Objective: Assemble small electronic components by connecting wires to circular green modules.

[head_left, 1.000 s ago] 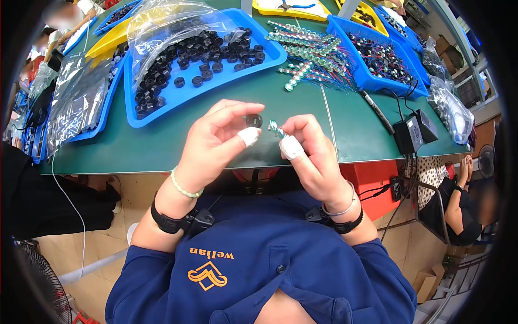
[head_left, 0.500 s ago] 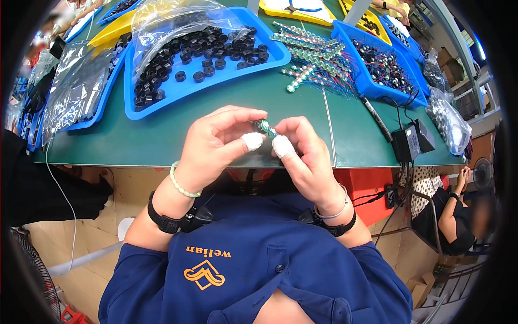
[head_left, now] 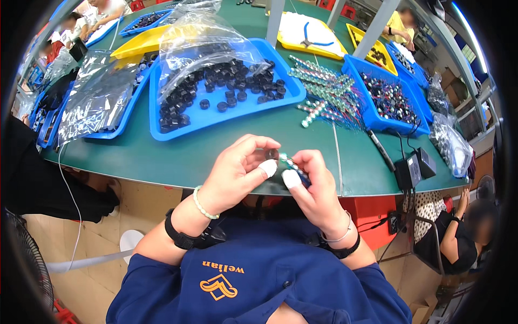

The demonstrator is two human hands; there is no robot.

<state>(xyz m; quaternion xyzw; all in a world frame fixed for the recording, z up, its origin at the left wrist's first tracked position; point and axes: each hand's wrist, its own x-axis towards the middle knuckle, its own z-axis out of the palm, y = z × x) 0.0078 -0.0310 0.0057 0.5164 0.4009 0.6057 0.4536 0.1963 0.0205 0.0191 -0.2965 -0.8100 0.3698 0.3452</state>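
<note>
My left hand pinches a small black round cap between forefinger and thumb, the thumb wrapped in white tape. Close beside it, my right hand is closed on a short strip of greenish, shiny round parts, its thumb also taped. The strip's end faces the cap; whether they touch I cannot tell. Both hands are held over the near edge of the green table. Beyond them lies a pile of similar green strips with red and blue wires.
A blue tray holds many black caps and a clear plastic bag. At right are a blue bin of small wired parts, a black marker and black power adapters. Pliers lie in a yellow tray. Other people sit around.
The whole view has shifted, so table and hands appear lower. A black cap now shows in my left fingers, where earlier they were at the strip's end.
</note>
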